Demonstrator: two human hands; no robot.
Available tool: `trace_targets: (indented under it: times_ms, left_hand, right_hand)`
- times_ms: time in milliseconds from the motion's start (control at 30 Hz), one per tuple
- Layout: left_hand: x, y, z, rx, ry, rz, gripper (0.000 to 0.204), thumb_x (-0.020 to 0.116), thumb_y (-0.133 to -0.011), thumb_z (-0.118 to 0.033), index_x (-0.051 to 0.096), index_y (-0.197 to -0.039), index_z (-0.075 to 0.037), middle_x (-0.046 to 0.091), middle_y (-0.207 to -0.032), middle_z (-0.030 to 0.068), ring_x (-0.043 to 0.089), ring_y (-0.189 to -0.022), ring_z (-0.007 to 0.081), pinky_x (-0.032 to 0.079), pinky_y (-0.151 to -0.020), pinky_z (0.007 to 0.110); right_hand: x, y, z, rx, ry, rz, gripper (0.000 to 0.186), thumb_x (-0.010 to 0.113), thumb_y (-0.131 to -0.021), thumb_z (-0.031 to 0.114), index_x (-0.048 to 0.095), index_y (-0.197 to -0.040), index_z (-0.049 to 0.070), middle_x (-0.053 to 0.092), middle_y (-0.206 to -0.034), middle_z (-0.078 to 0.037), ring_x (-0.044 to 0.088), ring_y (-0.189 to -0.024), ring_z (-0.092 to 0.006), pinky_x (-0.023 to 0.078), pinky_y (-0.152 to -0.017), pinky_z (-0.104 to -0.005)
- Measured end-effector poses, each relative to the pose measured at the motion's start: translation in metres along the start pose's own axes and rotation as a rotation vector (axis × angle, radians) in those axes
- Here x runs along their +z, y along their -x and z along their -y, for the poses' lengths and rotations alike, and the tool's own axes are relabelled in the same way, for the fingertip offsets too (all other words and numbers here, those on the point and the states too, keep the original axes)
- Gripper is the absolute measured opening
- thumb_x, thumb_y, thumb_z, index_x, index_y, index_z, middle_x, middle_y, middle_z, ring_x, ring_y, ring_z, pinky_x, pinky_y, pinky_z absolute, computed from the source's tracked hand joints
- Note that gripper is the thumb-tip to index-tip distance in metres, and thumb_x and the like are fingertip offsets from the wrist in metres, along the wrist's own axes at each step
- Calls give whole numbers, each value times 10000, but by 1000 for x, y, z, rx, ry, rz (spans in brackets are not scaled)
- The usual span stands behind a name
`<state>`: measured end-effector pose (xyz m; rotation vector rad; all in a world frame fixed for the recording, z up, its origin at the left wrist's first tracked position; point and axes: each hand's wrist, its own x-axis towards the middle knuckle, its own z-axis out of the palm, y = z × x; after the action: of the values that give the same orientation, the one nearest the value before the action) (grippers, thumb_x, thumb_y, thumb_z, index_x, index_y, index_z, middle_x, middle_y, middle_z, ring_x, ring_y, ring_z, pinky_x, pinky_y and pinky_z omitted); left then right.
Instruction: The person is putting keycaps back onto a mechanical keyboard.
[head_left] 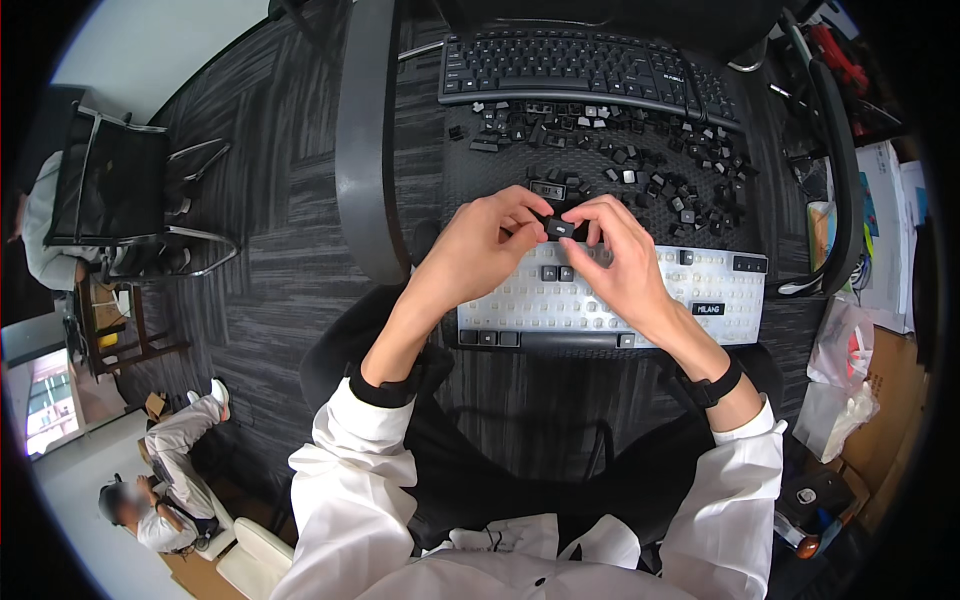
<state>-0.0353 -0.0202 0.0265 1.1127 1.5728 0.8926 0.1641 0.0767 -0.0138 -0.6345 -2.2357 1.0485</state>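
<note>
Between my two hands is a small black keycap (560, 229). The fingertips of my left hand (478, 245) are closed at its left side, while the thumb and fingers of my right hand (628, 262) close in on its right. Both hands hover just over the top edge of a white keyboard (738, 292), which shows mostly bare switches with a few black keycaps on it. A wide black keycap (547, 190) lies just beyond my fingers. Part of the white keyboard is hidden beneath my hands.
Many loose black keycaps (640, 165) are scattered over the dark textured chair seat (500, 175). A black keyboard (560, 68) lies behind them. Chair armrests (368, 140) rise on both sides. To the left, a person (170, 490) sits near a mesh chair (115, 175); plastic bags (840, 380) are at right.
</note>
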Motion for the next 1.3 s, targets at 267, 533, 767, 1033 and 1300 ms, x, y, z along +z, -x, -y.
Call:
trace_targets:
  times_ms: [267,533,767,1033,1300]
  left_hand:
    - [-3,14,15,9,-135,-66,183,640,-1039,-88,692,-1196,-10,752,-1055,99,730,-997,189,562,-857,340]
    - [-6,9,17,-4,-18,-3,173,592,-1036,-30,680,-1180,10,735,-1007,97,726,-920,170,564,-814,308]
    - [-5,7,16,-1,11,79,295,591,-981,56,634,-1272,39,738,-944,83,726,-920,146,572,-852,307]
    - [4,-1,5,-35,169,109,340,665,-962,28,609,-1295,67,766,-925,105,762,-968,180,585,-885,317]
    - [7,0,-1,-114,248,102,299,658,-982,12,592,-1269,63,781,-948,130,749,-882,159,597,-821,315]
  right_hand:
    - [5,10,8,-58,14,93,278,819,-854,38,691,-1100,50,668,-999,-55,636,-806,-218,533,-694,-350]
    - [10,8,8,-96,6,115,312,831,-840,17,689,-1117,43,673,-1047,-78,652,-879,-245,546,-739,-358]
    - [8,8,5,-65,-38,85,344,732,-913,-56,682,-1245,19,672,-1070,-107,648,-866,-230,549,-711,-335]
    - [6,9,1,24,-150,-1,286,682,-958,-60,684,-1234,14,685,-1033,-91,673,-855,-181,547,-691,-308]
    - [-1,8,5,-69,-74,50,256,769,-921,6,705,-1167,38,681,-988,-77,663,-811,-194,553,-684,-326]
